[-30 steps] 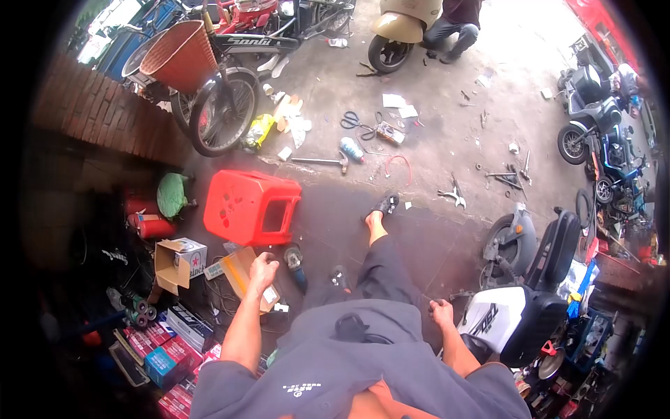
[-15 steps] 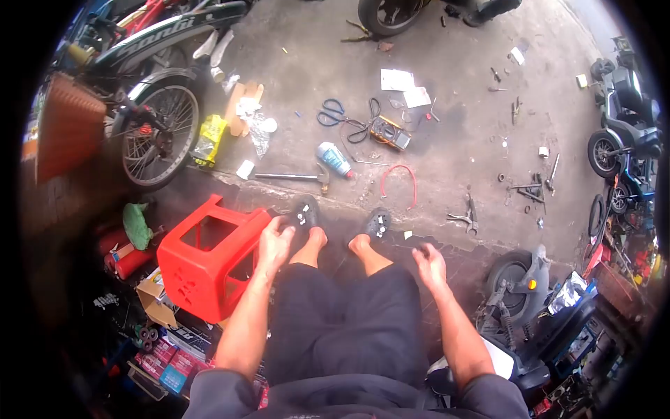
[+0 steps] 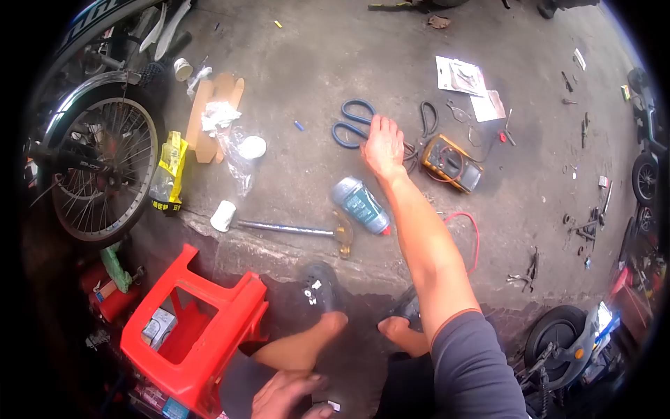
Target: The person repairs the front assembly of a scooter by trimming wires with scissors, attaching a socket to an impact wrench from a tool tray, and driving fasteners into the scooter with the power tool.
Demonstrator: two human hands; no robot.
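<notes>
My right hand [image 3: 384, 148] reaches down to the floor, its fingers pressed together over the middle of the blue-handled scissors [image 3: 345, 134]; the hand hides their blades. An orange and black multimeter [image 3: 451, 163] lies just right of it, with a dark loop [image 3: 428, 119] above. Below the hand is a blue-grey bottle [image 3: 360, 204] with a red cap. My left hand [image 3: 285, 395] is low at the bottom edge, near my knee, its fingers apart and nothing visible in them.
A red plastic stool [image 3: 199, 307] lies tipped at the lower left. Beside a bicycle wheel [image 3: 105, 167] is a yellow bag [image 3: 171, 167]. A hammer [image 3: 289, 228] lies before my feet. Papers [image 3: 460, 75], a red cable [image 3: 476, 241] and pliers [image 3: 534, 269] are to the right.
The view has moved forward and down toward the floor items. My right hand has reached out to the scissors. My left hand has dropped to the bottom of the view.
</notes>
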